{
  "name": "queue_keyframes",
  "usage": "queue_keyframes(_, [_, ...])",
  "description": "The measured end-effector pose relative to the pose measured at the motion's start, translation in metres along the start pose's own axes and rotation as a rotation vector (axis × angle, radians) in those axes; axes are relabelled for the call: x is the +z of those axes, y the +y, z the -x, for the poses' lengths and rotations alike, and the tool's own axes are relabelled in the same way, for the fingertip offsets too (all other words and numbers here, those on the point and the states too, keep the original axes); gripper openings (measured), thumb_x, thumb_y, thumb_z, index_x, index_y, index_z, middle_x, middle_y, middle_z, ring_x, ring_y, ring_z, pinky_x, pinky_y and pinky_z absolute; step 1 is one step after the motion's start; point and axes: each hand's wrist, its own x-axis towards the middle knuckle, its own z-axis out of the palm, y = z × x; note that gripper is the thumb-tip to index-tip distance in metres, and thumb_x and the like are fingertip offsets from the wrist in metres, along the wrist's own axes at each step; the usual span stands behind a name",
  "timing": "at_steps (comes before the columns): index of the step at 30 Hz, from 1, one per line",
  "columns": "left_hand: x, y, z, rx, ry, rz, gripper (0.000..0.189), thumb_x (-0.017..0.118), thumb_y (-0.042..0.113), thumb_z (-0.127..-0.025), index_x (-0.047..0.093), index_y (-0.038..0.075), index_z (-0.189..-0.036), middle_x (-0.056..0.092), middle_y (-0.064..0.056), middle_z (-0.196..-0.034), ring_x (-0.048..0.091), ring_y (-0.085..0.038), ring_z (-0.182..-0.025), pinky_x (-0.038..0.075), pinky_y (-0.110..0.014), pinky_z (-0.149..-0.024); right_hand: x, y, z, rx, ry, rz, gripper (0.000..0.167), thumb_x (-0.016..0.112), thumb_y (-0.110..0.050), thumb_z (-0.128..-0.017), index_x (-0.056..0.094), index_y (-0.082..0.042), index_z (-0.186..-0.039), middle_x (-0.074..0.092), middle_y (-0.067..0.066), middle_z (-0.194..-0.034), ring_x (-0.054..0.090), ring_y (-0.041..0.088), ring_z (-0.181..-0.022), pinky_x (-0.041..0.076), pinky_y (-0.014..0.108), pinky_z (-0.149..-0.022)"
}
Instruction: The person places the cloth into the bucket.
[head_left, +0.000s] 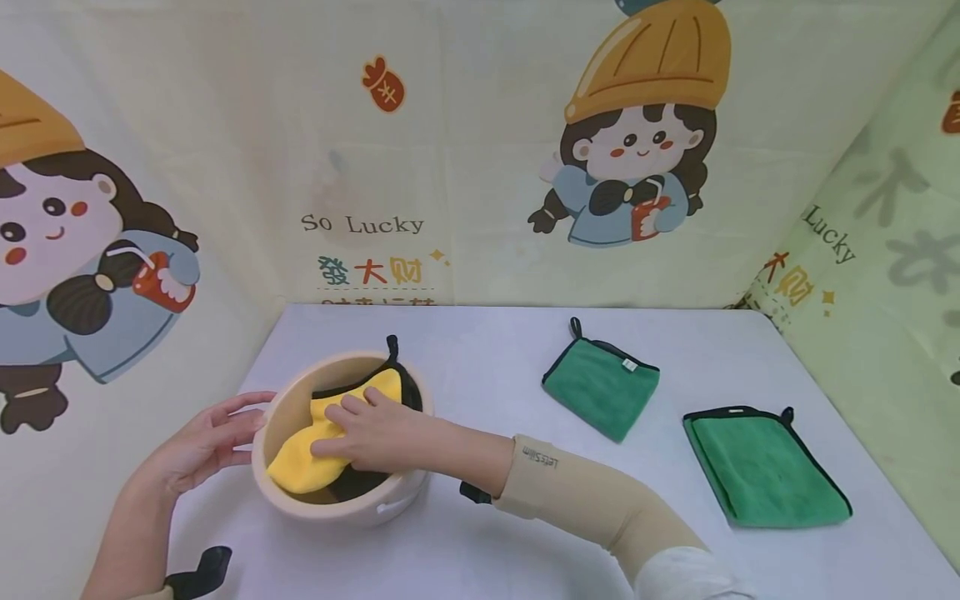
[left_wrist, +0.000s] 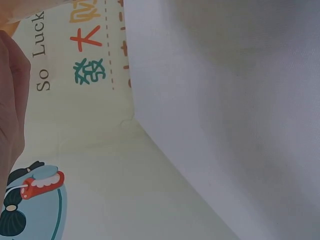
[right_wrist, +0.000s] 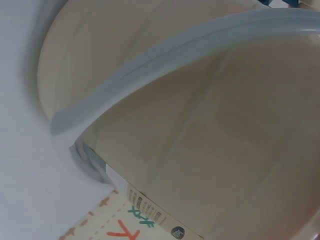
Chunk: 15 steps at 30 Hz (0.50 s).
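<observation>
Only the right wrist view shows a printed label (right_wrist: 145, 205) at the edge of the smooth, round bucket (head_left: 288, 425). Inside, near the white table's (head_left: 487, 358) left edge, lies a soft yellow cloth (head_left: 303, 467). The right hand (head_left: 378, 429) rests on it; whether it pinches, I cannot tell. The left hand's (head_left: 213, 437) extended fingers touch the bucket. Cartoon-printed fabric (head_left: 487, 167) hangs behind.

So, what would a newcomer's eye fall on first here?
Probably the bright yellow cloth inside the beige bucket at the left of the white table, with the person's right grip resting on it. Next, perhaps two black-edged green cloths, one farther back right of centre, the other nearer the right edge. The big cartoon figure in an orange hat also stands out on the backdrop behind.
</observation>
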Motion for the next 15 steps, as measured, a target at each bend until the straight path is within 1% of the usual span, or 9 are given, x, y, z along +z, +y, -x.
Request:
queue_keyframes(5, [0.0,0.0,0.001,-0.008,0.006,0.014,0.026,0.048,0.018,-0.095,0.05,0.039,-0.111,0.061,0.017,-0.106,0.065,-0.015,-0.094,0.052,-0.035,-0.079,0.003,-0.001,-0.006,0.003,-0.04,0.007,0.042,0.048,-0.038,-0.093,0.034,-0.04,-0.132,0.038,-0.004,-0.125,0.036,0.012,-0.109,0.035,0.023,-0.08])
queue_keyframes(10, [-0.002,0.001,0.0,-0.001,-0.004,0.018,0.027,0.047,0.018,-0.095,0.05,0.039,-0.112,0.061,0.017,-0.106,0.065,-0.015,-0.093,0.052,-0.034,-0.079,0.006,-0.003,-0.01,0.009,-0.083,0.019,0.042,0.047,-0.041,-0.093,0.032,-0.04,-0.131,0.037,-0.006,-0.124,0.036,0.01,-0.106,0.034,0.022,-0.077])
queue_keyframes(15, [-0.002,0.001,0.0,0.0,-0.007,0.021,0.027,0.047,0.018,-0.095,0.05,0.04,-0.111,0.061,0.017,-0.106,0.065,-0.014,-0.093,0.052,-0.034,-0.079,0.009,-0.004,-0.014,0.009,-0.157,-0.001,0.044,0.047,-0.044,-0.092,0.029,-0.041,-0.133,0.035,-0.007,-0.127,0.034,0.009,-0.108,0.035,0.024,-0.084])
